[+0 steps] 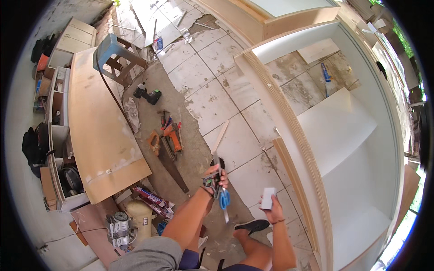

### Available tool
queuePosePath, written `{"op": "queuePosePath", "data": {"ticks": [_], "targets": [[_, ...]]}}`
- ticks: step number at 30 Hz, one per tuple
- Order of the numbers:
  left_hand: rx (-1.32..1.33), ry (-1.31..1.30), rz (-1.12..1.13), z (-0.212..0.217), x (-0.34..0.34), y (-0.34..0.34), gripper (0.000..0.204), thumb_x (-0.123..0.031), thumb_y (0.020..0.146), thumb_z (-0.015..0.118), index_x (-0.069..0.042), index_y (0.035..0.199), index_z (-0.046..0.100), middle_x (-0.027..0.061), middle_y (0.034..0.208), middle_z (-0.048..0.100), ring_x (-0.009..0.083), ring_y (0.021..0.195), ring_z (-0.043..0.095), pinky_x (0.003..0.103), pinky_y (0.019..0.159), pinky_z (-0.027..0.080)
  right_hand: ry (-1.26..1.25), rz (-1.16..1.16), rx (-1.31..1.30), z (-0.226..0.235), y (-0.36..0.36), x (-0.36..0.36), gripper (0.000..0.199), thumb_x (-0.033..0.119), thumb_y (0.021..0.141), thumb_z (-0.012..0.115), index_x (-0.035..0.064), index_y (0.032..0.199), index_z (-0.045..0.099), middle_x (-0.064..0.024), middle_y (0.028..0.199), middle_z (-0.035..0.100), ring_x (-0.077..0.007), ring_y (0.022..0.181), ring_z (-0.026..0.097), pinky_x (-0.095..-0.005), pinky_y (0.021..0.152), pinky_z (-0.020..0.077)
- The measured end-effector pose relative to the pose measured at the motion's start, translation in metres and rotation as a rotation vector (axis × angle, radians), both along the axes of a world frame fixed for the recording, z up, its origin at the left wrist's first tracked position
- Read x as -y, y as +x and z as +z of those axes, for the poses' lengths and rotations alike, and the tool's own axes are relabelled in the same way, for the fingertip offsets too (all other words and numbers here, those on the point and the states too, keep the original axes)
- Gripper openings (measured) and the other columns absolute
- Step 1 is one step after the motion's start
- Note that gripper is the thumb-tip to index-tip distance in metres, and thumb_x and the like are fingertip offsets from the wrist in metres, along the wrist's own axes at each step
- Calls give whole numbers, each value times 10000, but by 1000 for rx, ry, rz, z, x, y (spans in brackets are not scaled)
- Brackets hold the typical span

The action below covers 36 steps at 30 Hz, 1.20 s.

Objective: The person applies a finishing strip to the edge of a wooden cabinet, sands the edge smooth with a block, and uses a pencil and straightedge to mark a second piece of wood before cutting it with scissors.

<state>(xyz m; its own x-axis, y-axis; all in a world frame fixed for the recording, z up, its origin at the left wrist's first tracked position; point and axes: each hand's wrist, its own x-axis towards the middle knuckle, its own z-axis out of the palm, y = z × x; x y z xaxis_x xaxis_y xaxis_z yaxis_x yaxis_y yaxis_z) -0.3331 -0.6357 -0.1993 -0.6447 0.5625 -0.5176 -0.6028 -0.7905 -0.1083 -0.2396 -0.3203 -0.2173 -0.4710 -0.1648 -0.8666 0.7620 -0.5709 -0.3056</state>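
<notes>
standing over a tiled floor (212, 97), the person has both forearms in view from the lower edge. left hand (216, 177): fingers closed around a cluster of tools, among them scissors with blue handles (224, 198) that hang below the fist, blades pointing down; a dark narrow tool sticks up above the knuckles, kind not clear. right hand (271, 205): fingers wrapped on a small white block (268, 198), held upright, just right of the scissors and apart from them.

surroundings:
- large white cabinet carcass (343, 131) lying on the floor to the right, plywood edge facing the person, open side up; a blue-handled tool (326, 77) lies inside its upper compartment.
- thin wooden strip (220, 135) on the tiles just above the left hand.
- hand saw (169, 165) with wooden handle to the left of the left hand, beside an orange power tool (173, 137).
- dark cordless tool (147, 93) farther up, near a blue stool (118, 56).
- wide brown board (101, 131) at left, resting over a shelf unit.
- cream-coloured compressor tank (138, 217) at lower left, next to flat red-and-blue packs (151, 198).
- a foot in a dark shoe (252, 225) below the hands, on the tiles.
</notes>
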Motion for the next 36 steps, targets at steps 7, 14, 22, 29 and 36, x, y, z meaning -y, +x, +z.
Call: {"op": "queuePosePath", "data": {"ticks": [7,14,22,29,36], "targets": [[-100,-432,-81,122,92,-77,487,-411,962,418,32,1058,598,29,635,523,131,501,493,268,508,439,84,-36,-53,112,-101,123,390,301,920,514,80,1231,436,-111,978,596,-243,814,630,-387,630,556],[-83,-878,-314,188,135,-200,489,-420,873,619,5,1114,602,-8,710,570,64,484,476,207,456,378,497,-2,-141,149,-263,195,367,277,902,530,111,1219,448,-38,999,569,-159,818,599,-333,557,534],[-217,-977,-401,152,103,-358,526,-413,887,588,9,1202,580,40,953,607,67,504,474,210,473,373,771,-130,-385,85,-415,240,336,158,904,538,-60,1156,493,-135,1006,616,-202,897,607,-330,763,492],[-244,-947,-556,110,46,-465,584,-444,881,588,9,1247,557,71,971,642,68,514,478,216,485,375,1196,209,-193,92,-483,253,351,219,879,538,-68,1065,457,-325,938,567,-495,901,546,-515,787,440],[-51,-730,-813,104,32,-494,638,-484,837,622,9,1237,562,41,1129,630,85,526,473,215,484,376,1263,372,-208,98,-501,245,396,193,820,595,-71,1056,418,-312,921,576,-508,859,554,-529,722,448]]}}
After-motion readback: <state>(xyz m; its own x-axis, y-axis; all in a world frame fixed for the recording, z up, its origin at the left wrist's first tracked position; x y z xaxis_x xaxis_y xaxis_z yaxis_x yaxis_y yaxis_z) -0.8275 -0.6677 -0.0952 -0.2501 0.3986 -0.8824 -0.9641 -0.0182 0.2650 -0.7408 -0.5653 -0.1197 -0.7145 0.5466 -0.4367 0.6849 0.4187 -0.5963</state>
